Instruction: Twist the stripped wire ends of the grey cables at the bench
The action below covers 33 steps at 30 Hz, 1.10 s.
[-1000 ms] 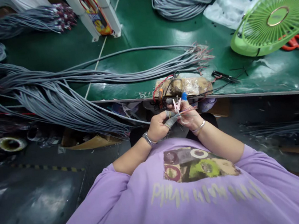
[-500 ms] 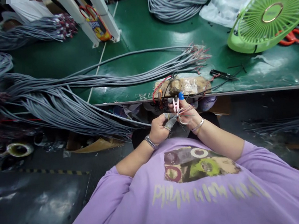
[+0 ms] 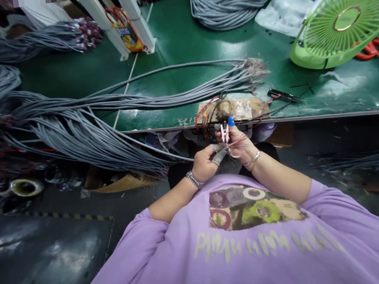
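Observation:
My left hand, with grey covers on its thumb and finger, is closed on the end of a grey cable. Thin red, white and dark wires fan out of that end across the palm of my right hand. A blue cover sits on my right thumb, which points up. Against the fingers of that hand rests a small pink-and-white clip-like tool; its jaws are too small to make out. Both hands meet just below the table's front edge.
On the green table lie a bundle of grey cables, a taped wooden block, black tweezers-like tool and a coiled cable bundle. A green fan and red-handled scissors are at the right. White posts rise behind.
The whole view has shifted slightly. The loose wires lie a little closer together over my right palm; both hands otherwise keep nearly the same hold.

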Available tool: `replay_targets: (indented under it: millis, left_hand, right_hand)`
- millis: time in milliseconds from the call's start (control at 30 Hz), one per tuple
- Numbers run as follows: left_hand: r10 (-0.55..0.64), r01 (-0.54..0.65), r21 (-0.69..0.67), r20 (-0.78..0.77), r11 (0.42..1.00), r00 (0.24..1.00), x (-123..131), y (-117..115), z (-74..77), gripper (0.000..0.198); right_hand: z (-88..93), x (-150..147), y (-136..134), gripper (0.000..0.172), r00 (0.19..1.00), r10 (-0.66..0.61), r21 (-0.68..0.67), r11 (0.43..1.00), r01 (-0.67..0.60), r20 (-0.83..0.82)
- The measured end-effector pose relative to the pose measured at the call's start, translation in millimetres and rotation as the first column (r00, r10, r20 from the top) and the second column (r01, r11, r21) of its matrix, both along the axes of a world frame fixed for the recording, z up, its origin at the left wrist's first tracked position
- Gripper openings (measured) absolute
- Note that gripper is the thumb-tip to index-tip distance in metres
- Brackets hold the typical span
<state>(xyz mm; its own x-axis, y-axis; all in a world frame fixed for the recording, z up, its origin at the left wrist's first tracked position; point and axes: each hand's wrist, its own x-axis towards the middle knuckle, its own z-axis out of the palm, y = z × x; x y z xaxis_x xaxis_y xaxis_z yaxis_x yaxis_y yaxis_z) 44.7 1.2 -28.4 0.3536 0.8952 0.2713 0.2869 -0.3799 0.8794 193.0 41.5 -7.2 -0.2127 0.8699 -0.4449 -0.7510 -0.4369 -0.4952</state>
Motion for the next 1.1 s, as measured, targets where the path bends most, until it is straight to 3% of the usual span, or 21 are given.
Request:
replay_targets:
  millis: [267,533,733,800,867,967,1033,1100]
  left_hand:
    - [-0.059,0.059,-0.036,0.021,0.998,0.998,-4,-4,9.6,0.032]
    - [-0.184,0.192,-0.096,0.081,0.977,0.979,-16,-14,30.9,0.036]
    - [-0.36,0.359,0.012,0.035,0.933,0.932,-29,-28,37.4,0.027]
    - [-0.331,0.334,-0.035,0.073,0.942,0.941,-32,-30,37.9,0.028]
    - [-0.262,0.282,-0.173,0.131,0.944,0.956,-36,-30,37.7,0.035]
    - [-0.198,0.261,-0.359,0.202,0.896,0.959,-41,-28,36.8,0.047]
    - [-0.152,0.229,-0.396,0.216,0.889,0.964,-44,-26,35.5,0.049]
    - [-0.096,0.18,-0.406,0.22,0.896,0.971,-45,-25,33.2,0.047]
  right_hand:
    - [-4.5,2,-2,0.068,0.998,0.065,0.109,0.992,-0.067,0.026]
    - [-5.8,9,-14,0.066,0.993,0.111,0.059,0.992,-0.108,-0.034]
    - [-12.3,15,-22,0.062,0.991,0.134,0.082,0.988,-0.135,0.011]
    - [-15.9,18,-23,0.059,0.99,0.136,0.089,0.986,-0.139,0.042]
    - [-20.3,21,-26,0.053,0.987,0.137,0.112,0.983,-0.146,0.082]
    - [-24.6,28,-36,0.037,0.975,0.155,0.219,0.957,-0.188,0.158]
    - [-23.7,34,-48,0.035,0.951,0.207,0.336,0.9,-0.277,0.23]
    - [-19.4,37,-60,0.052,0.9,0.281,0.435,0.801,-0.411,0.334]
